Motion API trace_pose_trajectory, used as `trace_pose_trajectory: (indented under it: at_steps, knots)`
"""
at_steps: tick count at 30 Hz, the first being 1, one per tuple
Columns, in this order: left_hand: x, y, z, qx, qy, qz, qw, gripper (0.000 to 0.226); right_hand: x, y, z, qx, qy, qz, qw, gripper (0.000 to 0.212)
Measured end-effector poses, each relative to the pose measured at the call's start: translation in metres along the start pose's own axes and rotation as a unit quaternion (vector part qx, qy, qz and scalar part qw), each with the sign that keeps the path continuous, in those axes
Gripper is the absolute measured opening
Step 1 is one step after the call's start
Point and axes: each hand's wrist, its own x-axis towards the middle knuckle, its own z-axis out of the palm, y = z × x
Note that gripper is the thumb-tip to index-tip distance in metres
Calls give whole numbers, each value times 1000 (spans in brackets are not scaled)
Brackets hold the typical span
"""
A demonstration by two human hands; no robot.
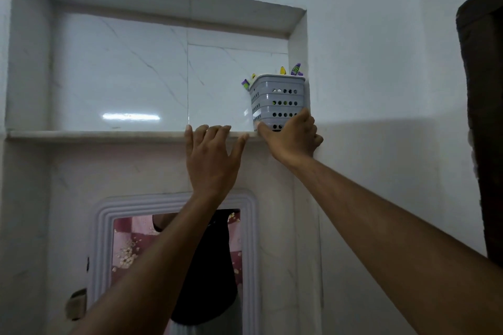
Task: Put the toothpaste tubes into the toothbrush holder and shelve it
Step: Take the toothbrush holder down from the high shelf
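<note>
**Loaded holder reaches the niche shelf**

The grey perforated plastic toothbrush holder (277, 102), colourful toothpaste tubes (296, 69) poking above its rim, stands at the right end of the white marble niche shelf (95, 134), hard against the side wall. The right hand (292, 137) grips its base; the left hand (211, 155), spread and empty, rests on the ledge. Only release appears left. Ample bare shelf lies leftward.

That was a home bathroom: a recessed niche lined with glossy white marble-look tiles (119, 73), a pale stone shelf ledge (95, 134), and below it a white ribbed-frame wall mirror (251, 239). A grey perforated plastic toothbrush holder (277, 102) stood in the niche's right corner.
</note>
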Motion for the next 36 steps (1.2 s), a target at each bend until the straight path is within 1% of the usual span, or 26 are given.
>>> trace_pose_trajectory:
  at_steps: [2, 4, 6, 9, 12, 14, 16, 21, 24, 27, 29, 36]
  knots:
    - [2, 0, -2, -4, -3, -6, 1000, 52, -1, -1, -2, 1, 6, 3, 1000, 112]
    - [2, 1, -5, -10, -17, -13, 1000, 54, -5, -1, -8, 11, 7, 2, 1000, 111]
    - [3, 4, -10, -21, -34, -22, 999, 56, -11, 1, -18, 33, 12, 0, 999, 116]
    - [6, 8, -21, -36, -92, -37, 994, 65, -21, 2, -39, 67, 19, -6, 998, 129]
    - [8, 20, -43, -79, -134, -58, 986, 70, -28, 4, -65, 142, 39, -12, 989, 139]
    - [3, 30, -61, -116, -139, -74, 981, 69, -35, 6, -82, 202, 65, -14, 977, 137]
    - [-11, 44, -80, -132, -146, -74, 978, 69, -49, 13, -101, 213, 64, -23, 975, 134]
    - [-61, 64, -117, -148, -202, -77, 965, 71, -103, 49, -134, 203, 28, -12, 979, 131]
    - [-105, 68, -136, -131, -242, -101, 956, 76, -144, 77, -150, 192, -5, 7, 981, 132]
    - [-152, 74, -155, -147, -278, -118, 942, 72, -186, 103, -164, 169, -30, 34, 985, 132]
    - [-185, 77, -169, -154, -300, -135, 932, 76, -215, 117, -171, 157, -54, 52, 985, 132]
    - [-312, 70, -223, -112, -378, -213, 894, 64, -324, 158, -181, 147, -150, 108, 972, 127]
